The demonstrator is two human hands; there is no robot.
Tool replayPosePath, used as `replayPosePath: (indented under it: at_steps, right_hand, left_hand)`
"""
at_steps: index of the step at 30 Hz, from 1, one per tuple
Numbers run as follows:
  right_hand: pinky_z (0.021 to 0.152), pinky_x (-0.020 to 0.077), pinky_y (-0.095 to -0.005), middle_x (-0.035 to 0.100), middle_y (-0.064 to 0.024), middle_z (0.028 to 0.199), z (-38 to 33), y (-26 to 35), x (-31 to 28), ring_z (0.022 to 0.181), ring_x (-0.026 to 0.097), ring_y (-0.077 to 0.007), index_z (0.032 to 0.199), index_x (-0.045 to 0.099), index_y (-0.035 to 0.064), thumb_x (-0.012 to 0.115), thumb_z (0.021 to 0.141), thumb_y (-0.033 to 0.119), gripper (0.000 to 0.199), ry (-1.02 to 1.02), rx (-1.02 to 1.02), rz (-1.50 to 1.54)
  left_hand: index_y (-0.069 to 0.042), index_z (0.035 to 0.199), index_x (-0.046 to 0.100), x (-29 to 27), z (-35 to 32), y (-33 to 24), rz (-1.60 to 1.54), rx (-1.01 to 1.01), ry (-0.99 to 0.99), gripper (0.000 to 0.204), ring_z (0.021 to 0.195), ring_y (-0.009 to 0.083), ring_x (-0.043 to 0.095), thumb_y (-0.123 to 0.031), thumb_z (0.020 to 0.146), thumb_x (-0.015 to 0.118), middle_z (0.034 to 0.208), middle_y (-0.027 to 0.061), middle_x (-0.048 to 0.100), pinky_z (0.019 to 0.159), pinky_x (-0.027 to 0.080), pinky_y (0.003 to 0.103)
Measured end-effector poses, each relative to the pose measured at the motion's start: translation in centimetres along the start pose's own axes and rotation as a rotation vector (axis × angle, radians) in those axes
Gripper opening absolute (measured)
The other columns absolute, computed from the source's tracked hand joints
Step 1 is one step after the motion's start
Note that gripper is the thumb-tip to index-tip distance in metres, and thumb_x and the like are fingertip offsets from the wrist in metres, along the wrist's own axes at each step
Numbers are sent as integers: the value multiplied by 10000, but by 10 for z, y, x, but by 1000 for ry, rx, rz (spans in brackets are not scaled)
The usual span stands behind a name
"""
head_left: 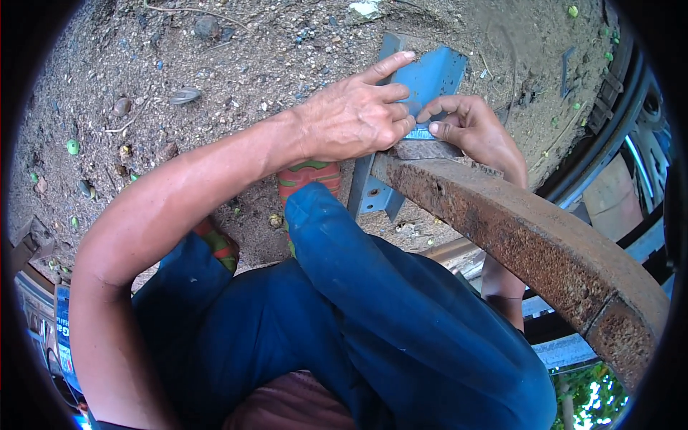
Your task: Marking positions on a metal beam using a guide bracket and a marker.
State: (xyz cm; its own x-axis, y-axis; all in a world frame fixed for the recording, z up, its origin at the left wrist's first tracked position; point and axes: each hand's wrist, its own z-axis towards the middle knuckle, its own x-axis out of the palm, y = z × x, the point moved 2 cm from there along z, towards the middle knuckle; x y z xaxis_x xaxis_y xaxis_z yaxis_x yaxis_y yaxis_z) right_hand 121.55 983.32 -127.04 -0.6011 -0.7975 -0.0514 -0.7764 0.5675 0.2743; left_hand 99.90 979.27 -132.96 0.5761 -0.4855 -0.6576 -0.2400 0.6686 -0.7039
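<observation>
A blue-painted metal channel [433, 75] lies at the upper centre, against the near end of a rusty steel beam [523, 222]. My left hand [362, 118] rests over the channel's left side. Its forefinger is stretched out along the metal while the other fingers curl in, hiding anything under them. Between the two hands is a small light-blue strip [420, 134] with fine dark marks; its exact kind is unclear. Reaching in from the right, my right hand [484, 136] has its thumb and forefinger pinched at the strip's end. A thin greyish metal piece [426, 150] sits just below.
The beam runs down to the lower right, over my right forearm. Beneath the joint stands a blue bracket with holes [376, 197]. Gravelly ground [236, 79] holds stones and small green fruits. Metal frames [605, 150] line the right edge, close to my blue-trousered knee [322, 215].
</observation>
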Motion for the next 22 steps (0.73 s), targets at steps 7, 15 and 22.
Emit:
replayPosePath:
  at_steps: [7, 15, 22]
  right_hand:
    - [501, 365, -293, 608, -17, 644, -4, 9, 3, 580, 506, -52, 1128, 649, 4, 669, 945, 18, 185, 84, -24, 29]
    - [492, 334, -279, 568, -1, 614, 4, 6, 2, 549, 470, -52, 1062, 629, -3, 672, 953, 11, 118, 152, -54, 71]
    - [495, 326, -293, 554, -3, 597, 5, 2, -1, 552, 462, -48, 1068, 649, 27, 705, 948, 55, 136, 176, -58, -24]
  left_hand:
    - [-33, 1135, 720, 3, -2, -1, 2, -1, -15, 356, 1111, 194, 658, -142, 808, 634, 959, 50, 732, 1268, 259, 546]
    - [-29, 1131, 712, 7, -7, 4, -18, 22, -63, 350, 1123, 202, 655, -144, 810, 638, 991, 63, 723, 1266, 258, 557]
    - [-37, 1161, 703, 8, -6, 0, -31, 12, -14, 362, 1160, 200, 640, -139, 819, 640, 1034, 65, 722, 1271, 250, 550]
